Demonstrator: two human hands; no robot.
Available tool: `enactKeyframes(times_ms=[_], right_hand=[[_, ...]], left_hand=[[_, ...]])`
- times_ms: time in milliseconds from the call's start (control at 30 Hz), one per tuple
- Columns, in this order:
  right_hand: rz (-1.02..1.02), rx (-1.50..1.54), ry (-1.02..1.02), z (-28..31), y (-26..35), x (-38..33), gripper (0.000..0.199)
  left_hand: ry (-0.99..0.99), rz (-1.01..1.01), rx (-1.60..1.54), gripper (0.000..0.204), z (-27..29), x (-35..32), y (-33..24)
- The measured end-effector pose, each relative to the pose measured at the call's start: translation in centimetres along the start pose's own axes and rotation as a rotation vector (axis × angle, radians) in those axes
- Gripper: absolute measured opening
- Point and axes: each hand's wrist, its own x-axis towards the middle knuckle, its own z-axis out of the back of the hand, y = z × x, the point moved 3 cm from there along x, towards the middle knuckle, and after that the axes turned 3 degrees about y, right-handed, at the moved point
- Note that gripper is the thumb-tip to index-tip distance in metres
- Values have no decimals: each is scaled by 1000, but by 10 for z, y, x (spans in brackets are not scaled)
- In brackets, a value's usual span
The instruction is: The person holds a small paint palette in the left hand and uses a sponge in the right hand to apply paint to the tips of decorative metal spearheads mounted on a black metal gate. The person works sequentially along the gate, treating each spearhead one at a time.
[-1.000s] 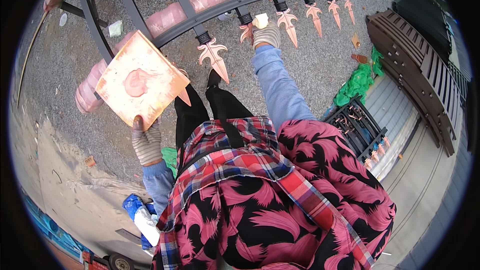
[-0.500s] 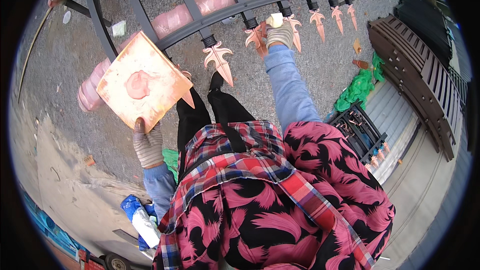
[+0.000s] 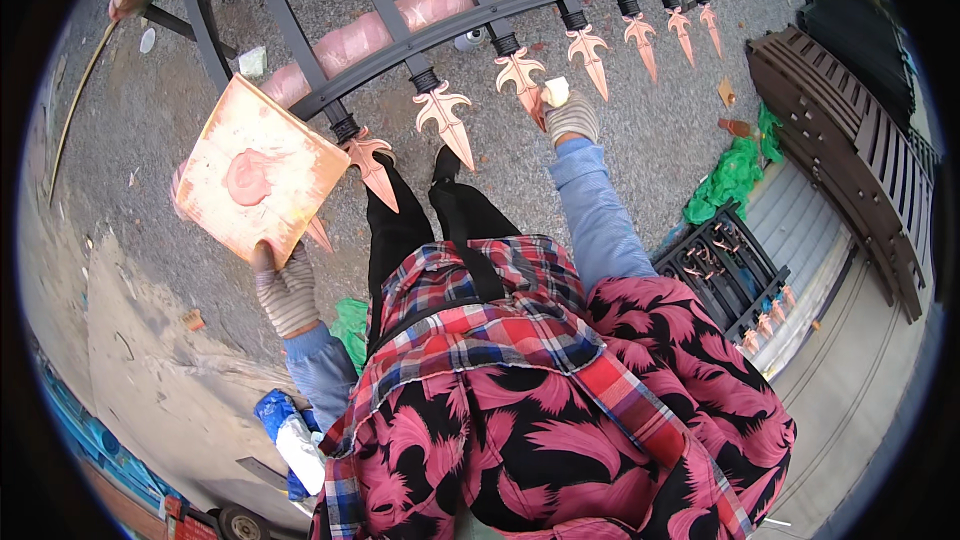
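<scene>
My left hand (image 3: 287, 290), in a striped glove, grips the near corner of a square board (image 3: 290, 132). A blob of copper-pink paint (image 3: 250, 178) lies in the middle of the board. In my right hand (image 3: 574, 120), gloved the same way, a small whitish piece of sponge (image 3: 556, 92) is pinched. The sponge is beside the lower part of a copper-pink spearhead (image 3: 519, 76); whether they touch I cannot tell. This spearhead is one of several along the black metal fence panel (image 3: 450, 30). Another spearhead (image 3: 371, 172) points toward me near the board's right edge.
A pink-wrapped roll (image 3: 435, 2) lies under the panel. Brown fence panels (image 3: 835, 130) are stacked at the right, with green plastic (image 3: 722, 180) beside them. A smaller black panel with spearheads (image 3: 722, 258) lies nearer. Blue and white bags (image 3: 298, 445) sit at lower left.
My right hand has drawn back toward me from the upper part of the spearhead, still with the sponge. The board in my left hand has shifted slightly left.
</scene>
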Motion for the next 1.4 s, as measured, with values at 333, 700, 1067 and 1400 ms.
enactKeyframes(times_ms=[333,700,1067,1400], right_hand=[[143,-26,81,-8,30,-16,36],[375,-131,-44,-3,68,7,39],[331,33,-46,-18,59,74,37],[253,223,-52,-41,50,116,34]], left_hand=[[-36,-47,-105,55,18,-1,-12],[-89,-152,-90,56,52,-26,-25],[-168,-144,-72,56,66,-39,-15],[-164,-194,0,58,58,-52,-15]])
